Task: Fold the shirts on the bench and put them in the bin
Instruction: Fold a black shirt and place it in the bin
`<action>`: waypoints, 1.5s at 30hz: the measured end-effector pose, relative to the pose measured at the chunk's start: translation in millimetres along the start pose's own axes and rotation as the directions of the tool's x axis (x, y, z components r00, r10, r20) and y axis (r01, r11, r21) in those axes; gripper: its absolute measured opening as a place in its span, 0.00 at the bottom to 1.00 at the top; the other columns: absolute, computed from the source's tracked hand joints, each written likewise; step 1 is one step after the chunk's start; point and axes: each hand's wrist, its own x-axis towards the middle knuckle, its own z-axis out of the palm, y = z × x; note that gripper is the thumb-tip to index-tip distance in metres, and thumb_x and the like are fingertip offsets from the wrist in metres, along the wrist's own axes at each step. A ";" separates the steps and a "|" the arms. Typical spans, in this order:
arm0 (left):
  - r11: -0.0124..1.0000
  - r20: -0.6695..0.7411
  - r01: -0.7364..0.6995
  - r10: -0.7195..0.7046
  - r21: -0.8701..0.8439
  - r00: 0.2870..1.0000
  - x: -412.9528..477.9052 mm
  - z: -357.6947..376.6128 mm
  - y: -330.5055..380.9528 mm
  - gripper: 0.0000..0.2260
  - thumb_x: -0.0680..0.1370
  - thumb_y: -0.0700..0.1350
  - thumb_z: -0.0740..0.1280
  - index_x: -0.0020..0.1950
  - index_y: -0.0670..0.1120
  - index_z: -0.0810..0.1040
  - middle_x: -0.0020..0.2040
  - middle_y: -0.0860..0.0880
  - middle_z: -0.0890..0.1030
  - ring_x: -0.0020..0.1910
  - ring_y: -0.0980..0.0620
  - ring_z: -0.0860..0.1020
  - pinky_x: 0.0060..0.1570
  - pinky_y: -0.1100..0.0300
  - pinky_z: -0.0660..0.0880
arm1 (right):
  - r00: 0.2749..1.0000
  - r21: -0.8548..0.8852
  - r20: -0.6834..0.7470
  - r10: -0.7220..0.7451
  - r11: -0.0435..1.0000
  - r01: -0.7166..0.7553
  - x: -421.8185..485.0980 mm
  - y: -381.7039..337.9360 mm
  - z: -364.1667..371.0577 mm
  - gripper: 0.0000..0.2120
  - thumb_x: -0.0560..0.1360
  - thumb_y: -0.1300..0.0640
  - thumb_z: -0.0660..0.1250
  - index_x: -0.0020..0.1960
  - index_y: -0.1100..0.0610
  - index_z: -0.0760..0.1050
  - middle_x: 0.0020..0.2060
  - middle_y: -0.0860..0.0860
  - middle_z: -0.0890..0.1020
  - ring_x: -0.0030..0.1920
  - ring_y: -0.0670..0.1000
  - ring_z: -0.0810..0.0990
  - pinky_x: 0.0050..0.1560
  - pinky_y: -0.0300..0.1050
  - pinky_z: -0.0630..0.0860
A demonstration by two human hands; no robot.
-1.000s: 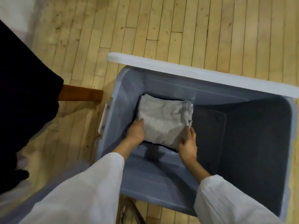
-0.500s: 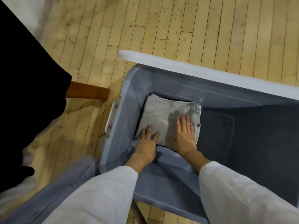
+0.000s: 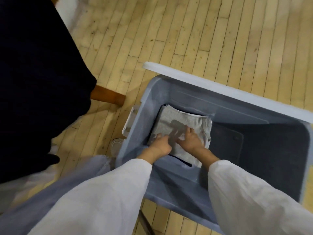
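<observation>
Pale plank floor (image 3: 186, 31). Far left, a dark cloth (image 3: 39, 82) hangs over a brown wooden rail (image 3: 108, 97). Right of it stands the grey-blue bin (image 3: 169, 189), with a white lid (image 3: 220, 92) along its far rim. The folded grey shirt (image 3: 179, 122) lies at the bin's left end. The left hand (image 3: 159, 146) and right hand (image 3: 191, 139) press flat upon it, fingers extended, motion-blurred.

Dim warm light; left hand (image 3: 159, 147) and right hand (image 3: 192, 141) smear with motion, shadows just beyond them (frame edges bow).

The bin (image 3: 144, 119) is smooth grey-blue plastic with a faint sheen; the folded shirt (image 3: 177, 122) is matt grey knit cloth; the floor (image 3: 203, 39) is worn pale wood
</observation>
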 end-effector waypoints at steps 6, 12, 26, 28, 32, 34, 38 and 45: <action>0.989 -0.287 -0.122 0.095 -0.077 0.953 -61.4 -50.2 24.0 0.14 0.79 0.39 0.56 0.63 0.41 0.70 0.63 0.39 0.72 0.60 0.40 0.73 0.57 0.51 0.70 | 0.972 0.192 -0.150 -0.183 0.959 0.210 -64.2 -78.1 -37.5 0.13 0.78 0.58 0.60 0.58 0.60 0.77 0.55 0.59 0.81 0.56 0.60 0.79 0.52 0.49 0.74; 0.933 -0.619 -0.261 0.055 -0.247 0.783 -171.5 -123.4 -17.3 0.12 0.76 0.35 0.60 0.58 0.39 0.76 0.56 0.42 0.77 0.56 0.44 0.76 0.53 0.57 0.70 | 0.882 0.143 -0.135 -0.451 0.872 0.468 -142.1 -191.9 -69.0 0.13 0.78 0.59 0.58 0.57 0.59 0.78 0.51 0.58 0.82 0.53 0.58 0.79 0.41 0.43 0.68; 0.869 -0.869 -0.064 -0.483 -0.491 0.108 -322.4 -273.1 -205.6 0.17 0.74 0.33 0.61 0.62 0.42 0.77 0.65 0.42 0.71 0.63 0.42 0.71 0.63 0.52 0.67 | 0.533 -0.007 -0.003 -0.846 0.533 0.846 -232.7 -474.9 -42.7 0.22 0.75 0.65 0.61 0.69 0.58 0.68 0.65 0.55 0.74 0.62 0.54 0.74 0.60 0.44 0.72; 0.765 -0.763 -0.034 -0.637 -0.643 0.112 -323.7 -281.3 -227.2 0.19 0.76 0.40 0.63 0.67 0.42 0.72 0.68 0.41 0.68 0.65 0.40 0.68 0.64 0.50 0.66 | 0.573 -0.026 0.001 -0.820 0.573 0.819 -227.0 -487.0 -30.5 0.25 0.75 0.63 0.62 0.71 0.59 0.63 0.66 0.56 0.70 0.61 0.56 0.74 0.57 0.46 0.72; 0.527 -0.642 -0.414 -0.736 -0.742 0.213 -325.6 -294.6 -248.8 0.20 0.73 0.42 0.72 0.62 0.41 0.70 0.56 0.42 0.75 0.54 0.44 0.75 0.51 0.55 0.72 | 0.602 -0.067 -0.051 -0.797 0.604 0.794 -216.1 -491.0 -16.8 0.25 0.75 0.63 0.61 0.71 0.59 0.62 0.66 0.55 0.70 0.61 0.55 0.73 0.58 0.47 0.73; 0.493 -0.660 -0.487 -0.704 -0.721 0.265 -328.0 -298.6 -250.0 0.09 0.72 0.39 0.72 0.48 0.40 0.75 0.44 0.44 0.78 0.46 0.45 0.78 0.41 0.57 0.72 | 0.568 -0.091 -0.061 -0.821 0.571 0.816 -213.6 -486.9 -13.3 0.25 0.76 0.63 0.61 0.72 0.59 0.62 0.66 0.55 0.70 0.62 0.54 0.72 0.59 0.47 0.72; 0.437 -0.665 -0.581 -0.700 -0.687 0.259 -336.8 -303.8 -239.3 0.07 0.76 0.43 0.64 0.38 0.43 0.74 0.36 0.46 0.75 0.39 0.48 0.74 0.35 0.58 0.69 | 0.547 -0.007 -0.079 -0.833 0.549 0.836 -212.0 -477.1 -14.2 0.23 0.77 0.63 0.60 0.71 0.57 0.63 0.65 0.54 0.71 0.62 0.53 0.73 0.59 0.44 0.71; -0.010 -0.517 -0.689 -0.653 -0.725 0.553 -377.2 -298.6 -199.9 0.09 0.79 0.41 0.62 0.57 0.41 0.77 0.49 0.42 0.81 0.47 0.44 0.78 0.49 0.52 0.77 | 0.587 0.064 -0.079 -0.805 0.584 0.809 -235.0 -467.9 -32.0 0.32 0.76 0.63 0.61 0.76 0.55 0.50 0.64 0.55 0.74 0.59 0.56 0.76 0.57 0.48 0.73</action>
